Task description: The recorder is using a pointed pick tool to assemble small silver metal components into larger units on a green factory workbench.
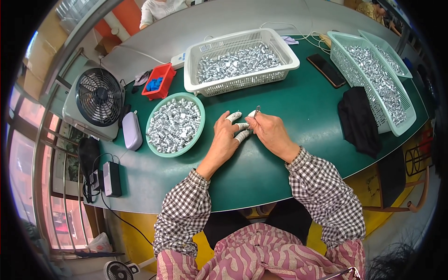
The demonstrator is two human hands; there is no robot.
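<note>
As a slim metal piece (257,110) is pinched in the R hand (269,130), the L hand (226,136) is held alongside

Both hands are kept low over the green surface (308,133), approx. mid, fingertips close together. R hand: fingertips closed on the piece, its end seen poking up. L hand: half-open, fingers spread & loosely bent, several wrapped w/ white tape (241,136); whether anything's gripped there can't be told. To its L, a round green bowl (202,122) is heaped w/ small metal parts (172,126). Beyond the hands, a white basket (242,84) is part-filled w/ similar pcs; far R, a pale green basket (347,66) likewise. Between those two, a phone (325,70) is laid flat; black cloth (359,121) is bunched nearby. Upper L: red tray (166,85), blue bits (154,84) held inside.
</note>
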